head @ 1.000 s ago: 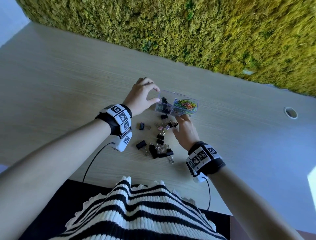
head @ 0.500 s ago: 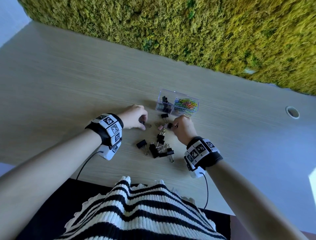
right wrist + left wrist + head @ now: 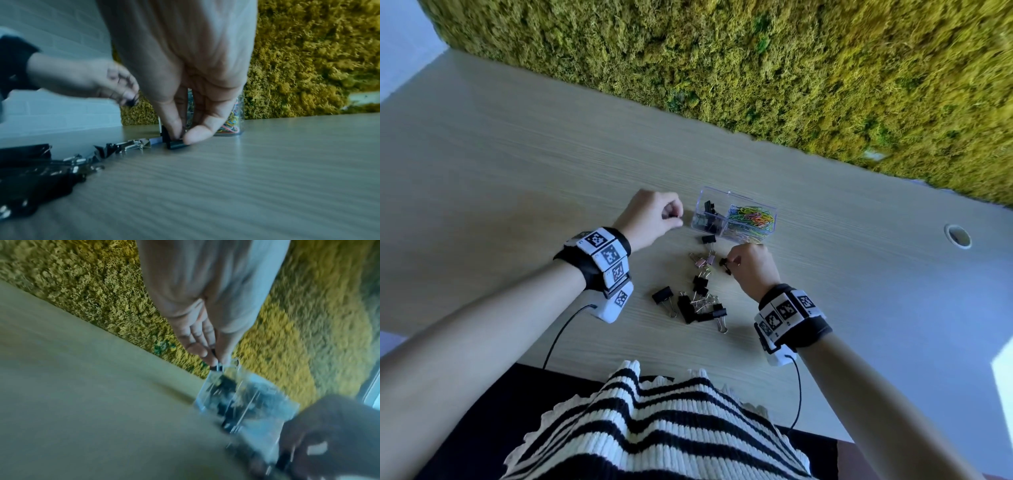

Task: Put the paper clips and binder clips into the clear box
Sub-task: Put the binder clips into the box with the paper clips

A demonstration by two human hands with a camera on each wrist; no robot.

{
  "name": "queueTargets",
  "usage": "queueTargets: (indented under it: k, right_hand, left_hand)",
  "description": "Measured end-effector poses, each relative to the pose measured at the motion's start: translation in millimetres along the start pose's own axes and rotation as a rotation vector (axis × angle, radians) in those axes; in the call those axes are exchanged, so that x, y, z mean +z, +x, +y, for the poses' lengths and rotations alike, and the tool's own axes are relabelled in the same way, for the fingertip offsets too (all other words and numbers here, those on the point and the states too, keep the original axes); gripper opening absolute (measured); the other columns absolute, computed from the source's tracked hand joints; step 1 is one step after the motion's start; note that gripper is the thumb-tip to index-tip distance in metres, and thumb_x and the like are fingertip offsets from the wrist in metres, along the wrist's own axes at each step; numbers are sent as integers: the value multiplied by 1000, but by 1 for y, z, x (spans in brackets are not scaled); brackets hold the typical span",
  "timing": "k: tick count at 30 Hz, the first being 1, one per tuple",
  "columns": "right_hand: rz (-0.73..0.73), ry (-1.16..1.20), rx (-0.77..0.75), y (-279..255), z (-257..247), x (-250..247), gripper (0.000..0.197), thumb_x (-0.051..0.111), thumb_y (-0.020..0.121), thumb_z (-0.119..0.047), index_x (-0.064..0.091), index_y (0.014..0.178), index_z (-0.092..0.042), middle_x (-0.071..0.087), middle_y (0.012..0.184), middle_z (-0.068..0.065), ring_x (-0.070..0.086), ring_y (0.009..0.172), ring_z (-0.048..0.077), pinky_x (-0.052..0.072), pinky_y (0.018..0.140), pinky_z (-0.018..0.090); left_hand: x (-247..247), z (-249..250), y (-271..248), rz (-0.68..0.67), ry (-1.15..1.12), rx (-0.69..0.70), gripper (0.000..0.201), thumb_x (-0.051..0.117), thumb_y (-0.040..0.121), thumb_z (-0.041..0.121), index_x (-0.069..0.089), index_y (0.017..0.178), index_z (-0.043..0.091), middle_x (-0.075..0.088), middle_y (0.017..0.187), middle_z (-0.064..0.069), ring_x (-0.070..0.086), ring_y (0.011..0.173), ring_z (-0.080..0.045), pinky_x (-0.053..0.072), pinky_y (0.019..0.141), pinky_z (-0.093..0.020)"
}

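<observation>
The clear box (image 3: 768, 209) stands mid-table, with black binder clips (image 3: 709, 219) in its left compartment and coloured paper clips (image 3: 751, 217) in its right. My left hand (image 3: 677, 216) hovers just left of the box and pinches a small black binder clip (image 3: 216, 367). In front of the box my right hand (image 3: 729, 262) pinches another black binder clip (image 3: 176, 144) that lies on the table. Several loose binder clips (image 3: 698, 301), black, with pink ones (image 3: 705, 261) among them, lie scattered between my wrists.
The pale wooden table (image 3: 517, 154) ends at a moss wall (image 3: 756, 68) behind the box. A round cable hole (image 3: 958, 235) sits at the far right. Thin black cables (image 3: 558, 339) run from both wrist cameras over the near table edge.
My left hand dropped from the box to the table, picked up a black clip and has carried it back up beside the box. My right hand came back from the box and pinched a clip.
</observation>
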State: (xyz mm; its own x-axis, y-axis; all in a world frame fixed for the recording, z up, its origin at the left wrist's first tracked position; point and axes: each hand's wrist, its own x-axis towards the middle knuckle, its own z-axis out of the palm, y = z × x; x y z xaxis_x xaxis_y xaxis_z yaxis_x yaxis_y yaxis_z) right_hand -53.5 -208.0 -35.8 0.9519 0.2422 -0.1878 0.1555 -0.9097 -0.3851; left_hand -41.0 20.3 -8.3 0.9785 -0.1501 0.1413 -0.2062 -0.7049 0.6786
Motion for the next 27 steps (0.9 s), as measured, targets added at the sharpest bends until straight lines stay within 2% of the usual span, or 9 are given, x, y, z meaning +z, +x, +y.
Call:
queueTargets:
  k: [4, 7, 10, 12, 16, 18, 20, 23, 27]
  right_hand:
    - [-19, -39, -56, -6, -4, -3, 8, 60, 78, -16, 68, 78, -14, 63, 77, 9, 59, 69, 31, 51, 59, 33]
    - [-55, -78, -123, -10, -8, -6, 21, 60, 78, -13, 69, 96, -20, 59, 91, 5, 58, 75, 26, 53, 63, 35]
    - [-77, -119, -156, -13, -12, -8, 20, 56, 80, -5, 70, 90, -16, 59, 91, 7, 59, 74, 28, 54, 65, 39]
    - [-92, -148, -163, -14, -14, -10, 22, 53, 80, 0, 70, 89, -12, 61, 90, 9, 60, 75, 30, 53, 66, 37]
    - [-87, -224, -161, -12, -15, -11, 19, 50, 80, -2, 66, 91, -5, 63, 93, 13, 61, 79, 31, 51, 66, 35]
    - [-91, -224, -140, -12, -14, -9, 17, 51, 79, -2, 64, 89, -4, 63, 92, 13, 60, 79, 30, 47, 63, 32]
    - [-85, -198, -97, -11, -11, -9, 12, 55, 77, -6, 64, 84, -5, 64, 86, 12, 59, 75, 29, 42, 59, 28]
    - [-50, -18, -26, -6, -3, -8, 8, 61, 73, -11, 61, 66, -7, 61, 67, 10, 54, 62, 26, 41, 53, 28]
    - [88, 272, -20, -7, 3, -14, 2, 68, 68, -5, 69, 68, -6, 68, 65, 12, 61, 63, 27, 53, 61, 32]
  left_hand:
    - [-7, 26, 26, 151, -132, 66, 9, 71, 77, 8, 65, 83, 11, 69, 78, 0, 65, 70, -6, 54, 67, -15]
    - [-2, 39, 42, 92, -118, 87, 10, 70, 79, 6, 65, 87, 8, 70, 83, -2, 65, 73, -7, 54, 69, -14]
    - [4, 38, 47, 11, -67, 77, 19, 72, 78, 9, 65, 96, 8, 70, 93, -3, 65, 75, -8, 51, 68, -11]
    - [6, 32, 43, 17, -48, 87, 24, 74, 77, 12, 64, 99, 11, 67, 95, 0, 62, 70, -9, 52, 68, -17]
    - [2, 16, 23, 36, -3, 84, 28, 76, 74, 20, 61, 96, 14, 48, 83, 16, 45, 60, -8, 40, 60, -17]
    - [-2, 9, 11, -80, 4, 52, 30, 77, 73, 27, 61, 94, 14, 52, 83, 14, 45, 58, -9, 38, 55, -16]
    - [-6, 3, -2, -326, 16, 27, 38, 77, 68, 38, 59, 95, 17, 61, 91, 5, 51, 59, -11, 45, 55, -18]
    - [-7, -3, -20, -631, 203, 64, 54, 81, 57, 50, 58, 98, 22, 56, 95, 10, 45, 68, 5, 35, 58, -14]
    - [4, -5, -33, -753, 397, 92, 58, 84, 53, 48, 58, 101, 27, 48, 96, 10, 48, 88, -9, 40, 68, -28]
